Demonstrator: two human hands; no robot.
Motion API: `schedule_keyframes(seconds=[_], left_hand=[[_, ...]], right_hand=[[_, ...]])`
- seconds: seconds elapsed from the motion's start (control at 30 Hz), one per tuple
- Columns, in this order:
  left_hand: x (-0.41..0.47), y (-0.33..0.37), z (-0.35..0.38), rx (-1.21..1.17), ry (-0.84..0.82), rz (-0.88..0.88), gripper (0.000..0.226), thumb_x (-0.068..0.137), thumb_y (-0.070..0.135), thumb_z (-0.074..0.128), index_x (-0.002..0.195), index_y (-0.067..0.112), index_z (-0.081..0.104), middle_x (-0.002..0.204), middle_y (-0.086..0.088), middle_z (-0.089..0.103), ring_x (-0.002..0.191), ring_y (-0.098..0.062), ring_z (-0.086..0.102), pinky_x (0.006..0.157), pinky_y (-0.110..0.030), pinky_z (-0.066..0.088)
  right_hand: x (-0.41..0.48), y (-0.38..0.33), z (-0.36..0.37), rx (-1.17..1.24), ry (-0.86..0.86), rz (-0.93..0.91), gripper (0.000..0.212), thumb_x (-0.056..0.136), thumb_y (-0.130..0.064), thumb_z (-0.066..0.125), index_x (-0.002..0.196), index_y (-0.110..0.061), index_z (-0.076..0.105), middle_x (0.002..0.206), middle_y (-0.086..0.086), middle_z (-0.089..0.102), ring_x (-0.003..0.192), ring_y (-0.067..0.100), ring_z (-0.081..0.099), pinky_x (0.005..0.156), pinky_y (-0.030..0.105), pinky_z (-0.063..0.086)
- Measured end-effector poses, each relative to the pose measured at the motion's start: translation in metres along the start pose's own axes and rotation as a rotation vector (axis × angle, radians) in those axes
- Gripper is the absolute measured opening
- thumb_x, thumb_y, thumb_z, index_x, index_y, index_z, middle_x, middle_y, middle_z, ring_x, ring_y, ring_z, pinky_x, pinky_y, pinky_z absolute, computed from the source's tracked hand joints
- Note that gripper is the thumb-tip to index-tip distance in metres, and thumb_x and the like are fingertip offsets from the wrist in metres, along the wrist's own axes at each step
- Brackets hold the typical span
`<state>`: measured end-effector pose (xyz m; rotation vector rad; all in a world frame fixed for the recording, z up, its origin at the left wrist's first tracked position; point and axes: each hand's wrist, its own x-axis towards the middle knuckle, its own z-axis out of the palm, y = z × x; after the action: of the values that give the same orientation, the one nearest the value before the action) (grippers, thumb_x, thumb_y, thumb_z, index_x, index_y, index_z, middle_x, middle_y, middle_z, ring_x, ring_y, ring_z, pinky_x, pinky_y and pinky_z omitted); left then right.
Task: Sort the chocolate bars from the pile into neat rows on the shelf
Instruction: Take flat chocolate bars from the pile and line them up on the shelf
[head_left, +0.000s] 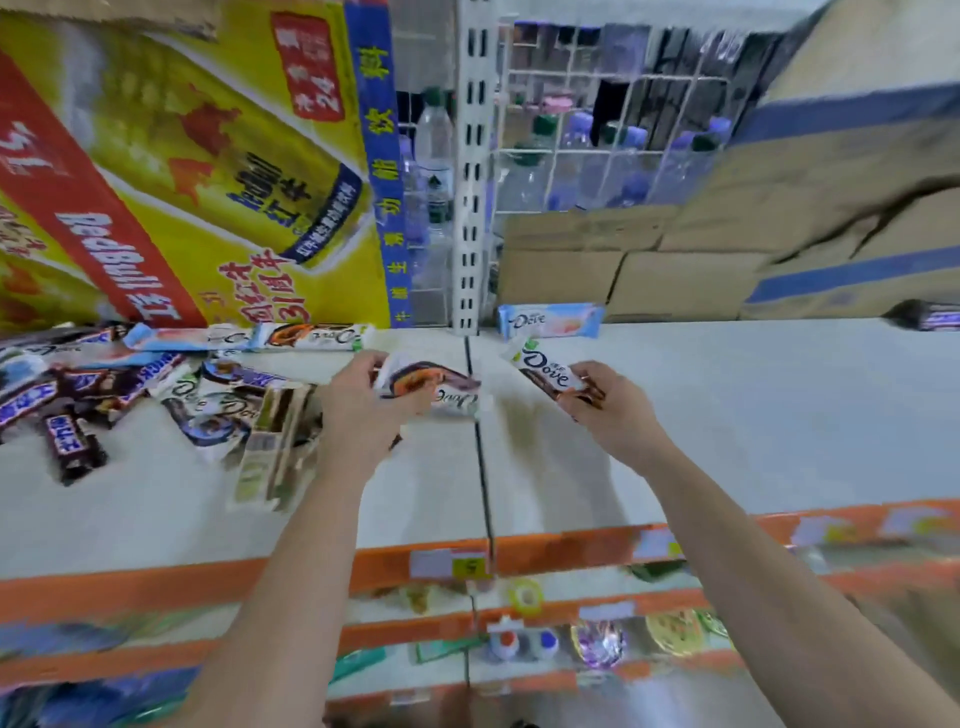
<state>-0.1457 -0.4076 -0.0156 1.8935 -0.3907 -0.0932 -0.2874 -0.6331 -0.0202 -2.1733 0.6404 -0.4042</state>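
Observation:
A jumbled pile of chocolate bars, Dove and Snickers wrappers, covers the left of the white shelf. My left hand grips a white Dove bar just right of the pile, near the seam between shelf boards. My right hand holds another white Dove bar by its lower end, tilted up to the left. A light blue Dove bar lies alone against the back of the right shelf board. A dark bar shows at the far right edge.
A large Red Bull carton stands behind the pile. Cardboard boxes line the back right, with water bottles behind a wire grid. A slotted upright post rises at mid-back. Orange-edged lower shelves carry small goods.

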Motion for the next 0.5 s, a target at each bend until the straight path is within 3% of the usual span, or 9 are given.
schedule_keyframes(seconds=[0.13, 0.23, 0.33, 0.43, 0.5], left_hand=[[-0.004, 0.015, 0.032, -0.104, 0.035, 0.056, 0.042, 0.058, 0.043, 0.078, 0.078, 0.01, 0.063, 0.069, -0.006, 0.067, 0.065, -0.028, 0.061, 0.063, -0.038, 0.048], [0.001, 0.024, 0.051, -0.026, -0.038, 0.088, 0.023, 0.069, 0.035, 0.071, 0.071, 0.015, 0.061, 0.063, 0.0, 0.059, 0.058, -0.015, 0.051, 0.061, -0.031, 0.041], [0.006, 0.027, 0.067, 0.161, -0.12, 0.199, 0.012, 0.083, 0.025, 0.067, 0.086, 0.014, 0.063, 0.08, -0.007, 0.063, 0.072, -0.02, 0.057, 0.068, -0.033, 0.044], [0.01, 0.028, 0.082, 0.393, -0.154, 0.364, 0.014, 0.091, 0.027, 0.056, 0.098, 0.015, 0.055, 0.087, -0.006, 0.06, 0.078, -0.027, 0.055, 0.061, -0.032, 0.035], [0.012, 0.03, 0.091, 0.449, -0.175, 0.374, 0.021, 0.093, 0.03, 0.052, 0.112, 0.02, 0.053, 0.094, -0.004, 0.063, 0.082, -0.029, 0.057, 0.061, -0.03, 0.032]], right_hand=[[-0.001, 0.03, -0.034, -0.072, 0.048, -0.024, 0.024, 0.083, -0.015, 0.067, 0.107, -0.013, 0.062, 0.092, 0.002, 0.067, 0.078, 0.015, 0.056, 0.061, 0.003, 0.036], [0.003, 0.046, -0.049, -0.076, 0.091, -0.008, 0.021, 0.081, -0.013, 0.069, 0.102, -0.013, 0.064, 0.088, -0.001, 0.065, 0.077, 0.014, 0.057, 0.06, 0.006, 0.037], [0.013, 0.058, -0.057, -0.104, 0.116, 0.006, 0.021, 0.081, -0.013, 0.07, 0.101, -0.013, 0.065, 0.087, -0.002, 0.064, 0.078, 0.016, 0.057, 0.061, 0.016, 0.034], [0.027, 0.07, -0.062, -0.168, 0.166, -0.004, 0.019, 0.081, -0.014, 0.069, 0.1, -0.012, 0.067, 0.09, 0.001, 0.063, 0.081, 0.017, 0.056, 0.065, 0.018, 0.032], [0.038, 0.079, -0.065, -0.226, 0.219, -0.001, 0.018, 0.081, -0.015, 0.068, 0.099, -0.012, 0.069, 0.093, 0.003, 0.06, 0.086, 0.02, 0.057, 0.069, 0.022, 0.034]])
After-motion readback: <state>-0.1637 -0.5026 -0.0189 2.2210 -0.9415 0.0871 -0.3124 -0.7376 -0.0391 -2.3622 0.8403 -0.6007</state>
